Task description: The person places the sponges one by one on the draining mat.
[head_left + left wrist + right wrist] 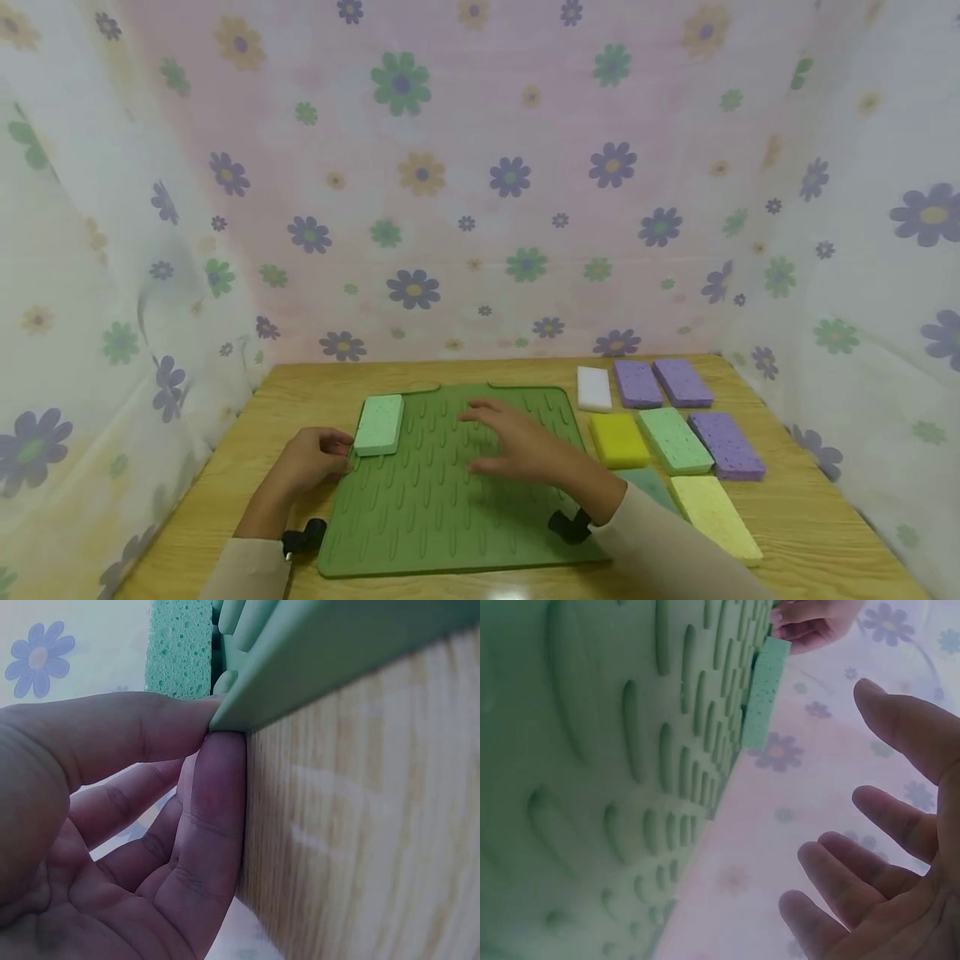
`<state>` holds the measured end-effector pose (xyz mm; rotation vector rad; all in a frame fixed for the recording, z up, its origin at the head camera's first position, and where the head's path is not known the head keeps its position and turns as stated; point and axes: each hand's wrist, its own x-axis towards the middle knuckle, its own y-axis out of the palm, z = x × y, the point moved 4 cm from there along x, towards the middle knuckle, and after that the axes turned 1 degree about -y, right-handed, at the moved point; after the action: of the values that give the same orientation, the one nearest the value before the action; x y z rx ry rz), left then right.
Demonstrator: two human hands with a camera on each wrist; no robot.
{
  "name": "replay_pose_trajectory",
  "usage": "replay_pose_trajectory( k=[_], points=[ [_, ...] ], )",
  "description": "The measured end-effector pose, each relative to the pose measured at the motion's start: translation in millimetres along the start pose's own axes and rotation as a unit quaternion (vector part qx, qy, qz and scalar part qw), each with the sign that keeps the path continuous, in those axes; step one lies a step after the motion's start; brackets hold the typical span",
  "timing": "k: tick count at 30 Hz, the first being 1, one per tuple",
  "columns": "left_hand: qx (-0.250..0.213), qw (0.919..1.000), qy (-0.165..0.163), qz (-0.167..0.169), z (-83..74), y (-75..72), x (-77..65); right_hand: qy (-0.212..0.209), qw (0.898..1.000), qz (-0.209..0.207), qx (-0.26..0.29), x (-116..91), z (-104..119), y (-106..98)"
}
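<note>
A green ridged silicone mat (450, 517) lies on the wooden table. My left hand (307, 462) is at its left edge; in the left wrist view the thumb (150, 724) and forefinger (217, 795) pinch the mat's rim. Just inside that edge, at the mat's far left corner, sits a light green sponge (379, 425). Over the middle of the mat hovers my right hand (517, 446), its fingers spread and nothing in them. The right wrist view shows those fingers (840, 877) apart from the mat and the sponge.
Right of the mat lie a white sponge (594, 389), several purple sponges (637, 383), a bright yellow one (618, 442), another light green one (675, 440), a pale yellow one (715, 518) and a grey-green piece (647, 485) partly behind my right forearm. Flowered cloth (465, 250) encloses the table.
</note>
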<state>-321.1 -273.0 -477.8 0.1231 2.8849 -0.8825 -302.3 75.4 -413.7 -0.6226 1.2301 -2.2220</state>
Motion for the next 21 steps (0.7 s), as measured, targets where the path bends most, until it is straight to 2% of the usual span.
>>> replay_pose_trajectory(
  k=[11,17,21],
  points=[
    [-0.001,1.0000,0.001,0.005,-0.2,1.9,2.6,-0.019,1.000,-0.007,-0.014,-42,-12,-17],
    [0.004,1.0000,-0.001,0.003,1.1,3.4,3.1,0.007,1.000,-0.016,-0.003,-72,-25,-26],
    [0.008,1.0000,-0.005,0.001,0.2,0.9,1.2,0.003,0.999,-0.037,-0.009,-86,-31,-35]
  ],
)
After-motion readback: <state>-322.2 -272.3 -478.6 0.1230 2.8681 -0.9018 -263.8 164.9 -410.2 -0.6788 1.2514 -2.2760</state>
